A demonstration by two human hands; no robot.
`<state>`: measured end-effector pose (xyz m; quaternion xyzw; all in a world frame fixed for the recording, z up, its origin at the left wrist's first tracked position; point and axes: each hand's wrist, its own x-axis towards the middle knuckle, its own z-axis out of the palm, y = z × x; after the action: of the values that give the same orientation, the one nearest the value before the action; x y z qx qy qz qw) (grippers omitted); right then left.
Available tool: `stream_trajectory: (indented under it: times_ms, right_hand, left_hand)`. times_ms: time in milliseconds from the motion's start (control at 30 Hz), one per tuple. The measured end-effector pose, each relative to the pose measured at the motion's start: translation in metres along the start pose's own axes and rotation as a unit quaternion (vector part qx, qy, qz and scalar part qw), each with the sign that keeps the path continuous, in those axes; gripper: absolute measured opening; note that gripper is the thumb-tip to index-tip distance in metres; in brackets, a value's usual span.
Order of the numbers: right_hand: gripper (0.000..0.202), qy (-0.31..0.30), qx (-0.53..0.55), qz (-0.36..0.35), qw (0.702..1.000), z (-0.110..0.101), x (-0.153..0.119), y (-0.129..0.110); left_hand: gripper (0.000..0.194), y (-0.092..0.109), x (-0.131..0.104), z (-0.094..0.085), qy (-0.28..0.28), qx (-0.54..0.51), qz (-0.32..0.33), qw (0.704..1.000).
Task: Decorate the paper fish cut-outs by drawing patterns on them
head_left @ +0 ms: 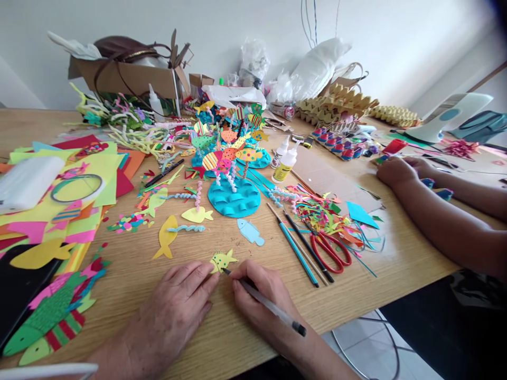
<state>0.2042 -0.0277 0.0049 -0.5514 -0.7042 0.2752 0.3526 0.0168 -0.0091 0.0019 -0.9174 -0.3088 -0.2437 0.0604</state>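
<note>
My right hand [259, 295] is closed around a grey pen [273, 307], whose tip touches a small yellow-green paper fish [222, 260] with dark dots. Fingertips of my left hand [180, 301] press on the fish's left edge; the hand lies flat, fingers lightly spread. Beyond them are a light blue paper fish [250, 231] and two yellow fish, one [168, 236] with a blue twisted pipe cleaner across it. A round blue base [234, 198] stands behind, with colourful paper fish on twisted stems above it.
Red-handled scissors [330, 252], pencils [299, 253] and paper scraps lie at the right, glue bottles [285, 164] behind. Coloured sheets [109, 182] and a black tablet-like object [16, 285] lie left. Another person's arms [439, 206] rest at the far right.
</note>
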Motion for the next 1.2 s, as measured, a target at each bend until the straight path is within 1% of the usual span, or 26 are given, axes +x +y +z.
stream_trajectory:
  times_ms: [100, 433, 633, 767, 900, 1033, 1133, 1200]
  right_hand:
    - [0.012, -0.006, 0.005, -0.002, 1.000, 0.0002, -0.0005, 0.0002]
    - [0.011, 0.006, 0.001, 0.001, 1.000, 0.0010, -0.0001, 0.0006]
    - [0.011, 0.005, 0.002, -0.012, 1.000, 0.0018, -0.0010, 0.0021]
    - [0.011, 0.006, -0.001, -0.008, 1.000, 0.0014, -0.0008, 0.0020]
    - [0.011, 0.001, -0.005, -0.011, 1.000, 0.0003, -0.0001, 0.0006]
    - [0.012, -0.001, -0.013, -0.001, 1.000, 0.0004, -0.0002, 0.0003]
    - [0.012, 0.002, -0.009, -0.010, 1.000, 0.0010, -0.0006, 0.0004]
    - [0.012, 0.006, -0.006, -0.012, 1.000, 0.0009, -0.0008, 0.0002]
  left_hand:
    - [0.032, -0.0003, -0.0001, -0.0004, -0.008, 0.001, 0.006, 1.000]
    - [0.031, -0.0015, -0.0008, -0.0002, -0.010, -0.004, 0.012, 1.000]
    - [0.033, -0.0002, -0.0035, 0.0035, -0.010, -0.013, -0.011, 1.000]
    - [0.031, -0.0006, -0.0035, 0.0034, -0.015, -0.014, 0.004, 1.000]
    - [0.032, -0.0006, -0.0050, 0.0045, -0.011, -0.017, -0.009, 1.000]
    - [0.032, -0.0003, -0.0065, 0.0052, -0.018, -0.020, -0.004, 1.000]
    - [0.032, -0.0006, -0.0053, 0.0042, -0.019, -0.020, -0.009, 1.000]
    - [0.031, -0.0012, -0.0031, 0.0025, -0.015, -0.016, -0.001, 1.000]
